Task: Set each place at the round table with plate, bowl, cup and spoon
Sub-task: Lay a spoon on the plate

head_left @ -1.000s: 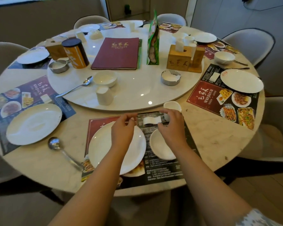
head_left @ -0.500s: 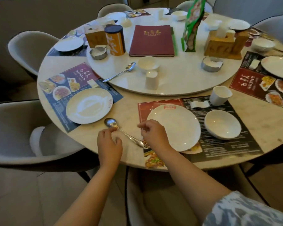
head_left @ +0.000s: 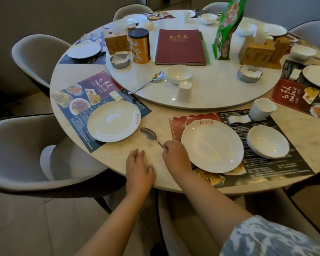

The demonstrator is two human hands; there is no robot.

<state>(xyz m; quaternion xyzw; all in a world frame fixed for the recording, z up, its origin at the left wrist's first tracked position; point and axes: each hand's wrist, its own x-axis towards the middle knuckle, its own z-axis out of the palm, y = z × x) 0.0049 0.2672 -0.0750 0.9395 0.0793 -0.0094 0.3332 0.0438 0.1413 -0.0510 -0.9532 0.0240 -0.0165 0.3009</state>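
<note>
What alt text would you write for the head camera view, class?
A person's right hand pinches a spoon lying between two plates on a round table, while the left hand rests flat nearby. The near place already has plate, bowl and cup.

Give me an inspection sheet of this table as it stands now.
Surface: round marble table with a turntable in the middle.
Job's things: near placemat carries a plate, bowl and cup; spoon lies on bare marble to its left. The left plate has no bowl or cup beside it; a spare spoon, spare bowl and upturned cup wait on the turntable.
Clutter: menu, orange tin, green packet, wooden holders, ashtrays.
Grippers: right hand pinches the spoon's handle; left hand rests flat on the marble.
Cables: nothing seen.
Surroundings: grey chairs, tiled floor.
</note>
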